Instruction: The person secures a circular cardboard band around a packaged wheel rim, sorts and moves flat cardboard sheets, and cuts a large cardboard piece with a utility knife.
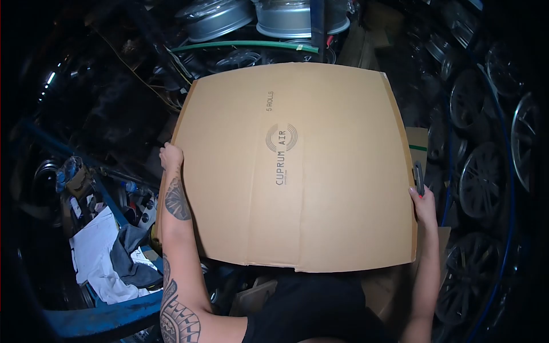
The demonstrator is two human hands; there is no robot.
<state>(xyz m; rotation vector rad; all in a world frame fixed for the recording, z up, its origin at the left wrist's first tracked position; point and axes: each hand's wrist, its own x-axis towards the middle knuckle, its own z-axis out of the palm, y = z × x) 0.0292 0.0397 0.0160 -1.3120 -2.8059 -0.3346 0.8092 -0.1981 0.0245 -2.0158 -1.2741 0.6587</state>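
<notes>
A large flattened cardboard box (343,171), printed "CUPRUM AIR" and "5 ROLLS", spans the middle of the head view in front of my body. Its left edge is gripped by my left hand (170,156), fingers curled around it. At the opposite edge my right hand (424,204) is closed on a dark utility knife (419,177) with a small red part, and also touches the cardboard. The knife points up along that edge; whether its blade is out I cannot tell. What lies directly beneath the cardboard is hidden.
Silver wheel rims (220,20) sit on a rack beyond the cardboard, above a green strip (246,44). Several dark alloy wheels (480,180) are stacked at the right. White and grey cloths (100,257) lie at the left by a blue metal frame (103,321).
</notes>
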